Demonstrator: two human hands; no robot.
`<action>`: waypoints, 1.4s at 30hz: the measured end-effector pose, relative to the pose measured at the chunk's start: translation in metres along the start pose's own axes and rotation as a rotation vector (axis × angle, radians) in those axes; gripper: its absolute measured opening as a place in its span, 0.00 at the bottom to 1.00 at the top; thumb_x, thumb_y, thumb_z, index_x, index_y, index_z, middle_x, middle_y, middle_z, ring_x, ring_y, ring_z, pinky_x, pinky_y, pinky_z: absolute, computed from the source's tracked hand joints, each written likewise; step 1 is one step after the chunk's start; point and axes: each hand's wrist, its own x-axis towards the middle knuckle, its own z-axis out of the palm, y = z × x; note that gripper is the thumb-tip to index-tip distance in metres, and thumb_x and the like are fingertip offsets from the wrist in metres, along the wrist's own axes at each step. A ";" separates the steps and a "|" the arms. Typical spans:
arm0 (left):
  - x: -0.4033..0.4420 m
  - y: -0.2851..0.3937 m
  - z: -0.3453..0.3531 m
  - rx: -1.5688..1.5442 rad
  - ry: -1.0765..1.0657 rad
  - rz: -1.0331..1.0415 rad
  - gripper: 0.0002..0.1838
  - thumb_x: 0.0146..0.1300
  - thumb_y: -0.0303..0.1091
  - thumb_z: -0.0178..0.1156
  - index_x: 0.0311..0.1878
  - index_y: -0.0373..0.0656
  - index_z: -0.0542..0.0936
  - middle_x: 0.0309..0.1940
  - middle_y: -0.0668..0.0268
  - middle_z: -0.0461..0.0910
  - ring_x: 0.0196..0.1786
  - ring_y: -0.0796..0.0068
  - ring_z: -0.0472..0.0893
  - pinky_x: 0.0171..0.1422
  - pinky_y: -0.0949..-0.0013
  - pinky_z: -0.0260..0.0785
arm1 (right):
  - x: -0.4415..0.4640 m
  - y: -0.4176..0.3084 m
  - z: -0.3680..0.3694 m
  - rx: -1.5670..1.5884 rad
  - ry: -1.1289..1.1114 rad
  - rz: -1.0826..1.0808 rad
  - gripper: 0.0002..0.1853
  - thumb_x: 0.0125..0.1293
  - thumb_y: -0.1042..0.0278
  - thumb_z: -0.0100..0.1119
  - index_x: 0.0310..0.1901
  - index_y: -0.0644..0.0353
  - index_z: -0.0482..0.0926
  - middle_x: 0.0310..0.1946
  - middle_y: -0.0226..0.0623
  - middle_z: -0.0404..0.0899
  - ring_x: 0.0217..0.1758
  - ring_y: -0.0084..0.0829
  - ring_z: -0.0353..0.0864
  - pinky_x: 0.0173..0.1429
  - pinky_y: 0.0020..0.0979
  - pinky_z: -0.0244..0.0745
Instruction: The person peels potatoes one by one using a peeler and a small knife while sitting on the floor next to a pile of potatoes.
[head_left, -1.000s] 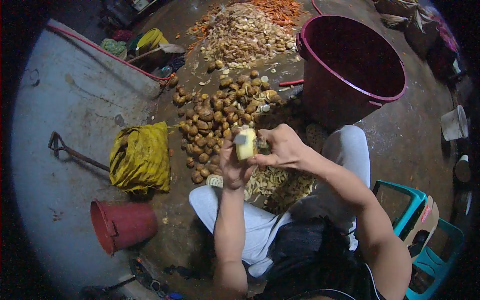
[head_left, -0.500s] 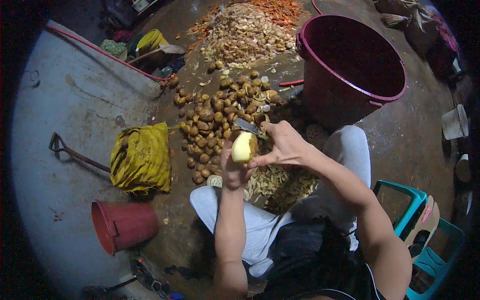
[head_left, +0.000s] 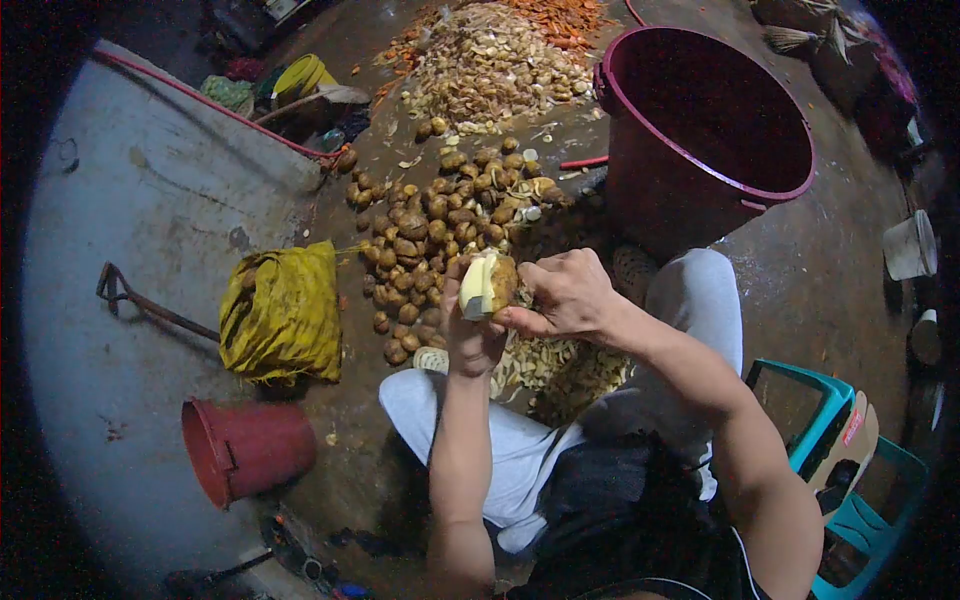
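My left hand (head_left: 470,335) is wrapped round a partly peeled potato (head_left: 502,283), pale yellow on its left and brown-skinned on its right. My right hand (head_left: 572,295) is closed on a knife, its handle hidden by the fingers. The knife's grey blade (head_left: 480,305) lies against the lower left of the potato. A strip of peel covers part of the blade side. Beyond my hands, unpeeled potatoes (head_left: 410,228) are heaped on the floor. Peelings (head_left: 570,370) lie beneath my right forearm, between my legs.
A large maroon tub (head_left: 655,170) stands at the upper right. At left are a yellow sack (head_left: 280,318), a red bucket (head_left: 262,448) and a long-handled tool (head_left: 165,315). Piles of garlic-like pieces (head_left: 490,70) and orange scraps (head_left: 560,20) lie at the back. A teal stool (head_left: 800,385) is at right.
The knife blade has moved down from the potato's top to its lower left side. The potato has turned, showing more brown skin. Both hands keep their holds.
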 end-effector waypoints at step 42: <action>0.001 0.003 -0.012 0.047 -0.089 0.111 0.41 0.41 0.31 0.74 0.61 0.37 0.67 0.53 0.59 0.74 0.55 0.67 0.76 0.61 0.67 0.70 | 0.006 0.009 -0.002 0.181 -0.116 0.138 0.37 0.49 0.27 0.61 0.25 0.64 0.73 0.13 0.49 0.71 0.20 0.52 0.77 0.27 0.45 0.71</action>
